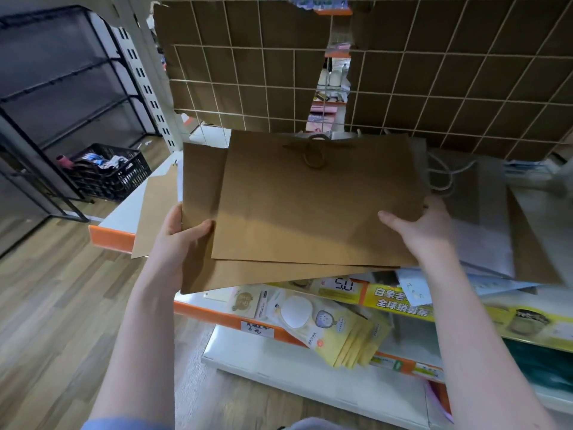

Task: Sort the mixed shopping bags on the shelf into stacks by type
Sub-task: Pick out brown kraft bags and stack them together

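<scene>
Shelf [107, 235], brown bags [310, 212] between hands

Flat brown paper bags [310, 212] look matt with twisted paper-cord handles; the black crate [114, 175] is latticed plastic; the floor [55, 305] wood-grain planks.

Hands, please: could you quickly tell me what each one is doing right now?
Left hand: grips the left edge of the lower brown paper bag.
Right hand: grips the right edge of the upper brown paper bag.
</scene>
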The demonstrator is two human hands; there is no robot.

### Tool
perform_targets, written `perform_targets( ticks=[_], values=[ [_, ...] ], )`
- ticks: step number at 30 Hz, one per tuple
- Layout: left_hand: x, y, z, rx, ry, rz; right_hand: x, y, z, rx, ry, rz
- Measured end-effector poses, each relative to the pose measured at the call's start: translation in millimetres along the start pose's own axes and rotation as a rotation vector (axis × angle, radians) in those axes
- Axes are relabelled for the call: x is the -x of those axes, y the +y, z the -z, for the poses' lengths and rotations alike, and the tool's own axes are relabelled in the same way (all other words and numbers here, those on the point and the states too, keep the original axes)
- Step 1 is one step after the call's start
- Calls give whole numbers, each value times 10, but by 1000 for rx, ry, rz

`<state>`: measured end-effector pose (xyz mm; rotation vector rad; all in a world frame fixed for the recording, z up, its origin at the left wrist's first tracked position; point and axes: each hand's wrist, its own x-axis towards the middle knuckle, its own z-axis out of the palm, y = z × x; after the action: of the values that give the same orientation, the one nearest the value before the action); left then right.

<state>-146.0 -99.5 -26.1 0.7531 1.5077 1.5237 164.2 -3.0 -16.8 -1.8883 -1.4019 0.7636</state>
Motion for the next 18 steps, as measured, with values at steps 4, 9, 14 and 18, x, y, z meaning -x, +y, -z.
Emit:
perform_targets(
  ticks=[4,9,14,18],
  values=[
    [77,99,16,24,-7,-32,37,40,83,-254,8,50],
    [181,155,-146,73,-31,-58,5,62,301,-309,57,102],
    [325,84,-469,88,-62,-25,0,271,581,-265,120,123],
    [486,-22,-828,47,-37,-5,98,484,826,-51,209,77]
  ],
)
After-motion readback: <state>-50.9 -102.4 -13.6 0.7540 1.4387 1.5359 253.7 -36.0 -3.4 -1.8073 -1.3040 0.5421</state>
